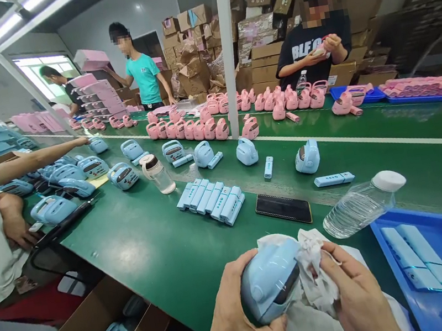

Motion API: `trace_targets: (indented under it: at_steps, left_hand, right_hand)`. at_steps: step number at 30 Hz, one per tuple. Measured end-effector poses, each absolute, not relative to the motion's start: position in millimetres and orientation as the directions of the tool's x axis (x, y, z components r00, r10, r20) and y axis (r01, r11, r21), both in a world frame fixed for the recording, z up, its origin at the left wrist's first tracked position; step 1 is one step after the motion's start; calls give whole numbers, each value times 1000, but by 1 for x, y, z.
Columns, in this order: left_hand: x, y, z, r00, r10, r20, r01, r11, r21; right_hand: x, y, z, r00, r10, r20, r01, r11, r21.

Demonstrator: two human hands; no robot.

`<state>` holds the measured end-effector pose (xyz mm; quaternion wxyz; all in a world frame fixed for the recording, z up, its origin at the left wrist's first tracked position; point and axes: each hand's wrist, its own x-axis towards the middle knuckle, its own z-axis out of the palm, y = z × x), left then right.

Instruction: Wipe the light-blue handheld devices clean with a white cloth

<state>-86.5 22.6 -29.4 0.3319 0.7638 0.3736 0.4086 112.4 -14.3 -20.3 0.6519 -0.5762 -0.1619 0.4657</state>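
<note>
From here I see the left hand (232, 312) clamped around the blue casing (270, 278), between thumb and fingers; just beside it, the right hand (354, 288) pinches a crumpled white cloth (316, 276).

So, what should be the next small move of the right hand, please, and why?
Probably draw the white cloth across the dark panel: the right hand holds that cloth, bunched, right beside the panel, while the left hand grips the blue casing.
</note>
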Motion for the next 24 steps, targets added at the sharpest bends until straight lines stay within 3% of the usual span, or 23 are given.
trace_targets:
  at_steps: [4, 8, 11, 15, 22, 24]
  left_hand:
    - [-85, 21, -32, 349, 931, 102, 251, -198, 948]
    - [-91, 25, -33, 353, 936, -14, 189, -57, 980]
    - [-91, 30, -36, 344, 935, -83, 139, 36, 990]
    - [-86, 30, -44, 336, 938, -89, 100, 59, 993]
    - [-93, 25, -50, 398, 915, -65, 125, 16, 992]
    - [-98, 26, -51, 433, 897, -90, 127, 38, 991]
  right_hand:
    - [111, -28, -8, 464, 842, -275, -388, -85, -918]
    - [131, -36, 6, 549, 801, -239, -402, 2, -915]
    - [136, -29, 3, 537, 821, -196, -266, -56, -962]
    - [109, -14, -22, 378, 910, -172, 76, -216, -973]
    - [98, -8, -41, 224, 929, -296, 324, -357, -876]
    - [103, -9, -39, 168, 934, -316, 312, -355, -881]
